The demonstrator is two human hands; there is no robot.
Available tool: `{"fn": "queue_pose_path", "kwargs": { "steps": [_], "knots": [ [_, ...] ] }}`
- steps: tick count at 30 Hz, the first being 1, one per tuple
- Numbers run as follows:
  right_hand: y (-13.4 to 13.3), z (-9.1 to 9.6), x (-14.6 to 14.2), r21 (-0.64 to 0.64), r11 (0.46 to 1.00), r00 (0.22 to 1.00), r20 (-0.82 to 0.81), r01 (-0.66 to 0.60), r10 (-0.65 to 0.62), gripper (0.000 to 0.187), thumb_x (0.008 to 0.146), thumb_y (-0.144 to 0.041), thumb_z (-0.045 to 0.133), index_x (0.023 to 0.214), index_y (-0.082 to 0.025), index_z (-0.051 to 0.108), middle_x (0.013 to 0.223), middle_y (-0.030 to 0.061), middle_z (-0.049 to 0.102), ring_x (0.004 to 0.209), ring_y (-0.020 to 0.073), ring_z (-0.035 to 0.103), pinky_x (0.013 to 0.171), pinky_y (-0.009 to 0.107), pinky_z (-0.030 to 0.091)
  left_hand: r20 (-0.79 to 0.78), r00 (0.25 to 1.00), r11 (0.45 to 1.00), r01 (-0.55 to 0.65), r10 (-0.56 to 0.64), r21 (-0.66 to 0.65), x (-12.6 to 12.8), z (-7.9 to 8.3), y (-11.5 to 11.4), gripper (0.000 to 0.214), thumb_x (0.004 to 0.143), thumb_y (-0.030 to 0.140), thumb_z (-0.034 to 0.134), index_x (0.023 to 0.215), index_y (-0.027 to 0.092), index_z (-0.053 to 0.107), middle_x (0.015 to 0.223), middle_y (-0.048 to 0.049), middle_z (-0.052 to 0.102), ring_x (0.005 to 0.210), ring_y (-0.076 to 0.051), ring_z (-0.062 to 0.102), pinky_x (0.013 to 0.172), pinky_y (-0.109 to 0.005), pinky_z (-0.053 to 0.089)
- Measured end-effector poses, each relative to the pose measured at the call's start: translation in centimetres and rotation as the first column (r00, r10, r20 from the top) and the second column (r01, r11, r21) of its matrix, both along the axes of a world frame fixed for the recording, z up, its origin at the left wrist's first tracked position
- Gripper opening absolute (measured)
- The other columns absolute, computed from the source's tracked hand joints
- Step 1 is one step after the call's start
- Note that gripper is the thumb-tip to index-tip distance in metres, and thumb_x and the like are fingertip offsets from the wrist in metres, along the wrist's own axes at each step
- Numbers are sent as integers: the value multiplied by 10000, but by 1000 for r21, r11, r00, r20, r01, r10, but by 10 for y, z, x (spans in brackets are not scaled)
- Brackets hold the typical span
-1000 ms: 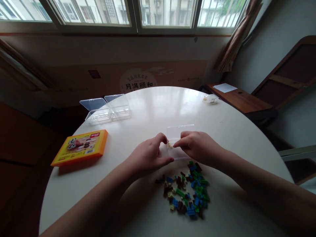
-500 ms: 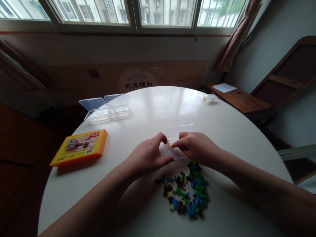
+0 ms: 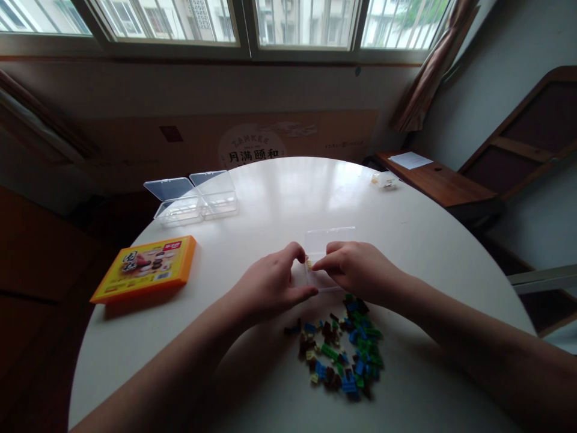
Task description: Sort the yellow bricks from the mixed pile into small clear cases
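Note:
A small clear plastic box [image 3: 328,280] lies on the table with its lid [image 3: 331,239] raised at the back. My left hand [image 3: 270,279] curves round the box's left side, its thumb along the front edge and its index finger bent at the far left corner. Small pale yellow bricks [image 3: 309,263] rest inside against the left wall. Over the box, my right hand [image 3: 360,267] has its index finger reaching to these bricks, the other fingers curled; whether it pinches one is hidden. Nearer me lies a loose pile of green, blue, brown and yellow bricks [image 3: 331,352].
Two more clear boxes [image 3: 198,207] stand with lids up at the back left. An orange and yellow game box [image 3: 146,269] lies at the left of the round white table [image 3: 288,198]. A small clear bag [image 3: 384,180] is near the far right edge, beside a wooden side table [image 3: 444,183].
Almost nothing differs. Both hands keep their places at the clear box, with the right index finger still at the yellow bricks.

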State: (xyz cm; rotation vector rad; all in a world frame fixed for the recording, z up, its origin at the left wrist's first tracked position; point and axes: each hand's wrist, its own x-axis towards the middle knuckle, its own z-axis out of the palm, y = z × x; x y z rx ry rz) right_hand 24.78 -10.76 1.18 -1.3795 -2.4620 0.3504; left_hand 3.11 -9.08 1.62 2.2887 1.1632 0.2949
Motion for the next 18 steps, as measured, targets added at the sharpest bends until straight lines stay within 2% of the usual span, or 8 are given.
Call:
{"fn": "queue_pose_path", "kwargs": {
  "steps": [9, 18],
  "knots": [
    [0, 0, -1, 12, 1000, 1000, -4, -5, 5, 264, 893, -260, 591, 1037, -395, 765, 841, -30, 702, 690, 128, 604, 584, 248, 376, -18, 1000, 999, -17, 16, -42, 2, 2, 0, 413, 759, 433, 666, 1075, 229, 497, 778, -5, 611, 711, -204, 579, 606, -290, 403],
    [0, 0, -1, -3, 1000, 1000, -22, -17, 17, 269, 893, -239, 585, 1047, -362, 769, 846, -15, 707, 700, 130, 610, 590, 246, 386, -28, 1000, 999, -6, 5, -49, 1, 3, 0, 428, 768, 453, 657, 1094, 229, 491, 779, -8, 610, 719, -206, 580, 613, -291, 403]
  ]
}}
